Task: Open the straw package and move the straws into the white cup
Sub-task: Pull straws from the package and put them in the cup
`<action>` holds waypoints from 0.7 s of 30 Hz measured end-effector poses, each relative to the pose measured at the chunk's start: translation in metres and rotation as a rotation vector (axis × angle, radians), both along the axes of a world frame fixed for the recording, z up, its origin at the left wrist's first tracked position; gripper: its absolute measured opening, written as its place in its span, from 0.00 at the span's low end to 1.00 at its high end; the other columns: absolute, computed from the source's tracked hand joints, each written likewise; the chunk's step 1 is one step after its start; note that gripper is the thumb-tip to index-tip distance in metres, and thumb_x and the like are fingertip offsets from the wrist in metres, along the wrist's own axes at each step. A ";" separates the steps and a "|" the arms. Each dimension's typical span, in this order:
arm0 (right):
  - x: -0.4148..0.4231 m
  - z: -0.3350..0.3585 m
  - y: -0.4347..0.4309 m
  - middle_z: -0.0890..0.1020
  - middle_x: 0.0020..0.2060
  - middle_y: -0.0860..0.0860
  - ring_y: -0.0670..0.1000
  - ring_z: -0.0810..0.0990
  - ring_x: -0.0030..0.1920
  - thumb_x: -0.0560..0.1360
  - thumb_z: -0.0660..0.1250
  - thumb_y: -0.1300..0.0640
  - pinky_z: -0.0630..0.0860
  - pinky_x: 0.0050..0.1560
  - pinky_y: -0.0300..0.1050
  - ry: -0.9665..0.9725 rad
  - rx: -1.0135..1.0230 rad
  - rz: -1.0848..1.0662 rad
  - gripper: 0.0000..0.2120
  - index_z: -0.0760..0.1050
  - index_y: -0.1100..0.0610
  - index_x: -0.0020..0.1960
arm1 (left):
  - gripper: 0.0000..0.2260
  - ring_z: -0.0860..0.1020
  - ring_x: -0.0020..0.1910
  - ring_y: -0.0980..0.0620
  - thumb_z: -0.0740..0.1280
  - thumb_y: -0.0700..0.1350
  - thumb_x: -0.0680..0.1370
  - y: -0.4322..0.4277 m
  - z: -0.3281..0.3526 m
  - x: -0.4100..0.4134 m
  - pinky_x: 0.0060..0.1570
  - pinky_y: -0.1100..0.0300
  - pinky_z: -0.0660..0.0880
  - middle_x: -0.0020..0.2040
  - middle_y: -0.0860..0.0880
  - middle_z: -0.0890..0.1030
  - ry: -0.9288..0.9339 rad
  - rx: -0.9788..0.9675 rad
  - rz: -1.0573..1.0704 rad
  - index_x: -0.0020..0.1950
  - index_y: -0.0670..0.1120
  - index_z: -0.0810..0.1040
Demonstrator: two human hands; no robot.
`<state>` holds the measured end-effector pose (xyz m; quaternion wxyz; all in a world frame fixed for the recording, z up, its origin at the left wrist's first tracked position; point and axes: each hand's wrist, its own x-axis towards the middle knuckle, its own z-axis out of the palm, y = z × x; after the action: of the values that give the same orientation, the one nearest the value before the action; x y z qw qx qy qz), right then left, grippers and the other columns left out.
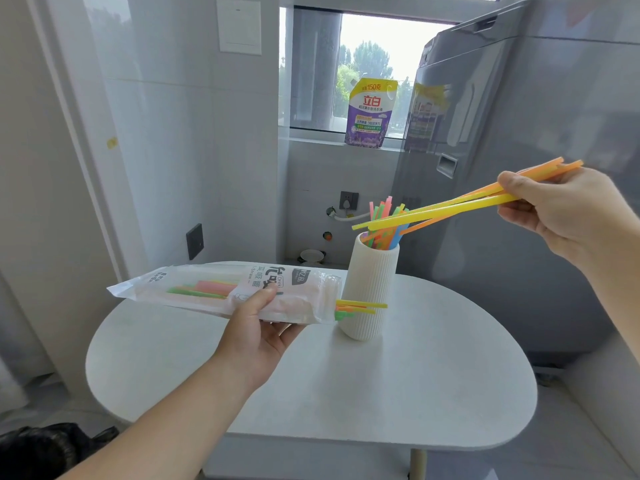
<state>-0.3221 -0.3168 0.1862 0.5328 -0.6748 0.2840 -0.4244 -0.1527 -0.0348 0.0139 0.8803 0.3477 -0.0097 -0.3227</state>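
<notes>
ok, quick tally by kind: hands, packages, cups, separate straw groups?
Hands: 2, left hand holding the straw package, right hand pinching a bunch
Straw package: 1
White cup: 1
Straw groups: 3, bunch in right hand, straws in the cup, straws poking from the package
Total: 7

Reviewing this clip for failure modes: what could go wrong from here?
1. The straws in the right hand are splayed and near-horizontal; some may miss the already crowded white cup.
2. Loose straws poke from the package held by the left hand; they could slide out.
</notes>
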 end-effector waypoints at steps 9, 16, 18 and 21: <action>0.002 -0.001 0.005 0.83 0.43 0.52 0.48 0.86 0.38 0.74 0.75 0.57 0.83 0.37 0.39 0.005 -0.034 -0.027 0.11 0.79 0.61 0.52 | 0.08 0.87 0.40 0.48 0.68 0.41 0.80 0.000 0.000 0.000 0.37 0.50 0.85 0.46 0.45 0.88 0.000 0.000 0.002 0.58 0.47 0.80; -0.004 0.005 0.017 0.82 0.41 0.52 0.50 0.84 0.38 0.74 0.75 0.57 0.84 0.39 0.41 0.021 -0.142 -0.037 0.08 0.78 0.59 0.46 | 0.08 0.87 0.40 0.47 0.68 0.40 0.79 -0.001 0.000 0.001 0.37 0.51 0.85 0.45 0.45 0.88 0.004 0.004 -0.002 0.58 0.46 0.79; -0.004 0.006 0.017 0.82 0.42 0.53 0.51 0.84 0.38 0.74 0.75 0.57 0.84 0.38 0.40 0.019 -0.162 -0.031 0.11 0.78 0.63 0.50 | 0.08 0.87 0.40 0.47 0.69 0.40 0.79 -0.001 0.000 0.001 0.37 0.51 0.84 0.45 0.45 0.87 0.007 0.007 -0.003 0.58 0.45 0.78; -0.004 0.007 0.015 0.83 0.41 0.54 0.51 0.85 0.37 0.74 0.76 0.56 0.84 0.38 0.40 0.028 -0.187 -0.023 0.16 0.78 0.65 0.55 | 0.07 0.87 0.41 0.47 0.69 0.41 0.79 -0.001 -0.001 0.001 0.37 0.51 0.84 0.45 0.45 0.88 0.008 0.009 -0.004 0.57 0.45 0.79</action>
<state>-0.3257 -0.3015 0.1929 0.4585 -0.7242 0.2584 -0.4456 -0.1513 -0.0361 0.0132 0.8780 0.3504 -0.0055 -0.3261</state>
